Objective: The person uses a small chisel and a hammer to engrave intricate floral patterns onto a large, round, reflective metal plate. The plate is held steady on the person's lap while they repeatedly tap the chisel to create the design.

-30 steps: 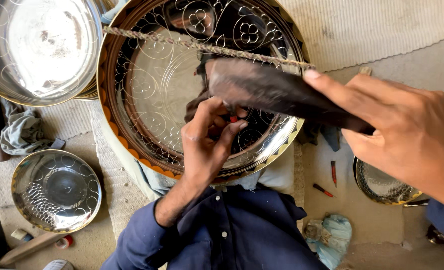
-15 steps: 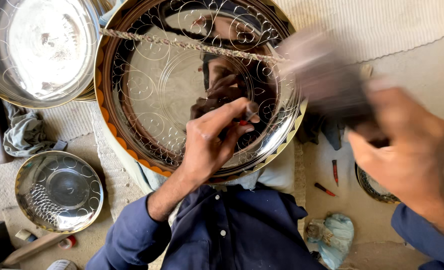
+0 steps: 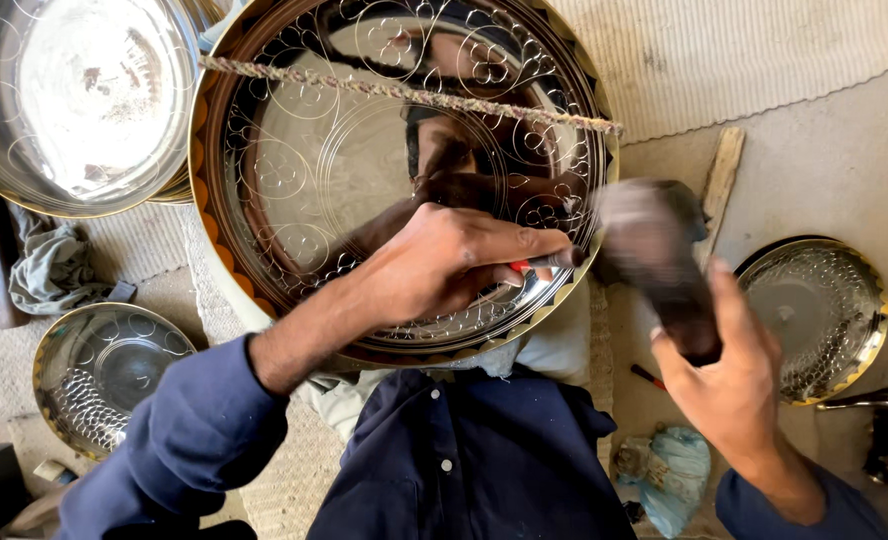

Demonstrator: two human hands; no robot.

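The large engraved brass tray (image 3: 364,170) leans against your lap at the middle of the floor mat (image 3: 744,50), its polished face turned up to you and mirroring your arm, with a twisted cord (image 3: 414,95) stretched across its upper part. Your left hand (image 3: 444,265) lies on the tray's lower right area, fingers curled and pinching a thin tool with a red grip (image 3: 539,263), its tip set against the metal near the rim. Your right hand (image 3: 729,385) is just off the tray's right rim, closed around the handle of a dark mallet (image 3: 654,260), which is blurred, so you cannot make out its head clearly; it hangs just beside the tool's end. Toward the mat's upper left corner a plain shiny bowl (image 3: 74,100) overlaps the tray's edge. Lower left sits a smaller patterned brass dish (image 3: 104,375), with a grey rag (image 3: 54,265) between it and the bowl. On the bare floor to the right lies another patterned dish (image 3: 814,315), a wooden stick (image 3: 721,180) above it, a small red-handled tool (image 3: 648,376) and a pale blue cloth (image 3: 669,475) near your right wrist.
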